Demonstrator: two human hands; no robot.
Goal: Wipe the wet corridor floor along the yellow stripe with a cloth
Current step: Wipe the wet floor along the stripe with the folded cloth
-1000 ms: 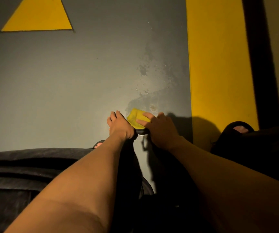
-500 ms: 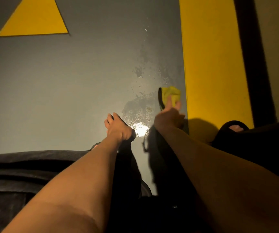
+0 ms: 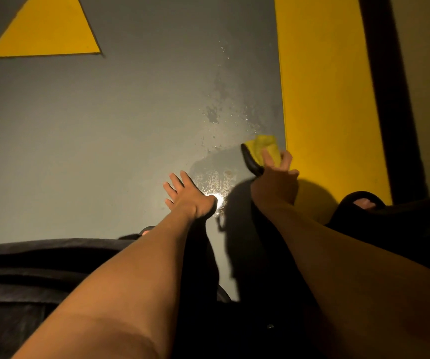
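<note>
— Both arms reach forward; where's the cloth (image 3: 264,149)?
— Right of centre, beside the yellow stripe (image 3: 325,99), right hand (image 3: 276,182) pinching it.
— Left hand (image 3: 189,196)?
— Fingers spread, flat on the floor (image 3: 105,151).

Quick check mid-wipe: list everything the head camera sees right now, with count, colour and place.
cloth: one, yellow with a dark underside, on the grey floor beside the stripe
yellow stripe: one, yellow, running up the right side
triangle marking: one, yellow, top left
floor: grey, wet patches and droplets in the centre, ahead of the cloth
dark band: one, black, right of the stripe
sandals: two, black, one at right, one partly hidden near centre
left hand: fingers spread, flat on the floor
right hand: holds the cloth
</note>
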